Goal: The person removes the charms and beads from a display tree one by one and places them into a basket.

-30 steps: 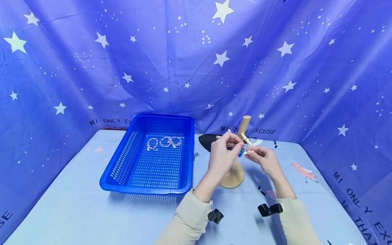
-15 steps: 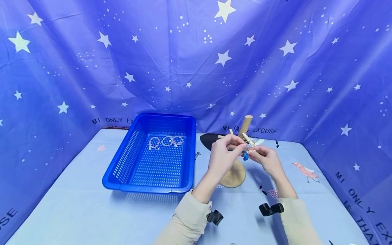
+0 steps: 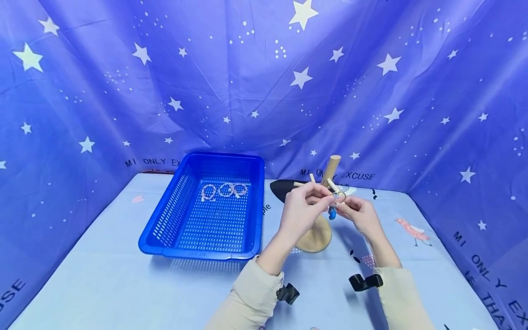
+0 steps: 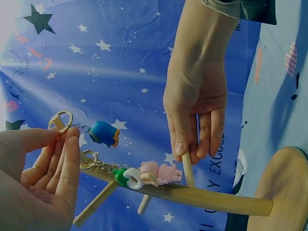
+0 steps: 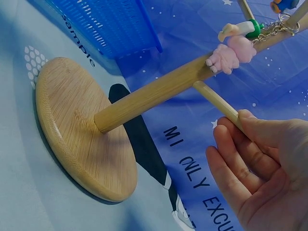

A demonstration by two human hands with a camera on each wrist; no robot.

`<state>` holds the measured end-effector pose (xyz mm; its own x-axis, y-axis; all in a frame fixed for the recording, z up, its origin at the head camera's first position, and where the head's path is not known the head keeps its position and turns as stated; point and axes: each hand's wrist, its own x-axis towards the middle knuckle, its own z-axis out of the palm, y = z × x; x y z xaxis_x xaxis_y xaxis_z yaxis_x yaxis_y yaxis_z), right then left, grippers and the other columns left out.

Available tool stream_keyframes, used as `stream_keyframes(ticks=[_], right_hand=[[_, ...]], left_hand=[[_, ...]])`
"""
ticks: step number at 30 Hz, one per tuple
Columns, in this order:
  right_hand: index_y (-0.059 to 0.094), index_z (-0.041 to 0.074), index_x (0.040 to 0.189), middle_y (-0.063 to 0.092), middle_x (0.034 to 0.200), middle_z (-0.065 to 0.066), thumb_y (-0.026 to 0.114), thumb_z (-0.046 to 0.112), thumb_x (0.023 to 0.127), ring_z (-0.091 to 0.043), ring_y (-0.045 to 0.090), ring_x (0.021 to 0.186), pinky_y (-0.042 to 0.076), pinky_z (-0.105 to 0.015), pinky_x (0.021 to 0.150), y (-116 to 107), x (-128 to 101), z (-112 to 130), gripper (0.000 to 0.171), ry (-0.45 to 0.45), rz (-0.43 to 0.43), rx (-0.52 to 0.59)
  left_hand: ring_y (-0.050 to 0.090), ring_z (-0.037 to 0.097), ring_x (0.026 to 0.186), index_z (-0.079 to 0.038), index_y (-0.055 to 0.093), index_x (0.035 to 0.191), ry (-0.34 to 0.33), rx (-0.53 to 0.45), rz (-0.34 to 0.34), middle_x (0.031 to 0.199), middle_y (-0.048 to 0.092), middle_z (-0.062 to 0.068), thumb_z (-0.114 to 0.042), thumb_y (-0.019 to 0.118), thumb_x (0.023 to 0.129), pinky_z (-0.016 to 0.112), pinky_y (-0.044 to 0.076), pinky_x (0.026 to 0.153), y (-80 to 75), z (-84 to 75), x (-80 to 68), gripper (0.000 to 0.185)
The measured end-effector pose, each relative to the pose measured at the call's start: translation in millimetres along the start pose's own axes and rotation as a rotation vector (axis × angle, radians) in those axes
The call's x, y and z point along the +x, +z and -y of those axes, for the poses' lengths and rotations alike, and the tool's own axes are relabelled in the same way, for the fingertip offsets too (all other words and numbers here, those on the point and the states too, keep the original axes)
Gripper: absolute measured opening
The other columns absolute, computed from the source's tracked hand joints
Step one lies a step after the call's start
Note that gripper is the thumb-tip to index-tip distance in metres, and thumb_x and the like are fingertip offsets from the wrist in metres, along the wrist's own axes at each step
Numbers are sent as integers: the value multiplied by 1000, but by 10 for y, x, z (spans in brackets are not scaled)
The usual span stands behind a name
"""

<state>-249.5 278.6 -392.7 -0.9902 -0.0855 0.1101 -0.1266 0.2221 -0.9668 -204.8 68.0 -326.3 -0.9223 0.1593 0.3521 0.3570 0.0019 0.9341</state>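
Firstly, in the head view we find both hands raised at the wooden stand (image 3: 319, 215), which sits on the table (image 3: 123, 284) to the right of the blue basket (image 3: 214, 208); three pale bracelets (image 3: 224, 190) lie in the basket's far end. The left hand (image 3: 301, 213) and right hand (image 3: 359, 215) meet at the stand's pegs, with a blue charm (image 3: 332, 213) hanging between them. Next, the left wrist view shows the left hand (image 4: 38, 178) pinching the gold ring (image 4: 60, 120) of the blue keychain (image 4: 103, 134) between fingertips, level with a peg tip; the charm is a small blue figure with an orange patch on a short chain. A second keychain (image 4: 144, 174), pink and green, already hangs on the stand's post (image 4: 202, 195). The right hand (image 4: 195, 106) grips another peg (image 4: 186, 168), fingers curled round it. Finally, the right wrist view confirms the right hand (image 5: 260, 168) holding the peg (image 5: 216, 103), with the round base (image 5: 82, 130) flat on the table. In our judgement, the ring is best kept square to the peg tip while the stand is held steady.
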Motion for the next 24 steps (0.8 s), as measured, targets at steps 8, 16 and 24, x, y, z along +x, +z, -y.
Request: stream_keyframes(ticks=[8,16,24], right_hand=[[69,6,105,69,84,23,60,4,98,6,68,83,57,-13,80,0,2,20,11,24,-16,-24],[68,19,94,70,85,21,58,0,98,5,69,84,58,-15,81,1,-8,-5,22,3,2,31],[65,-3,108,71,85,19,57,-2,98,3,70,83,58,-16,81,6,-2,-20,13,-12,8,49]], left_hand=[[74,8,75,-5,72,96,-2,-10,14,90,77,12,-11,73,90,19,60,70,-12,-29,-14,9],[73,7,75,-7,72,96,9,5,15,89,77,9,-12,72,91,19,59,69,-46,-32,-40,8],[73,8,74,-7,73,94,35,58,4,88,78,9,-13,74,90,17,56,65,-97,-20,-42,8]])
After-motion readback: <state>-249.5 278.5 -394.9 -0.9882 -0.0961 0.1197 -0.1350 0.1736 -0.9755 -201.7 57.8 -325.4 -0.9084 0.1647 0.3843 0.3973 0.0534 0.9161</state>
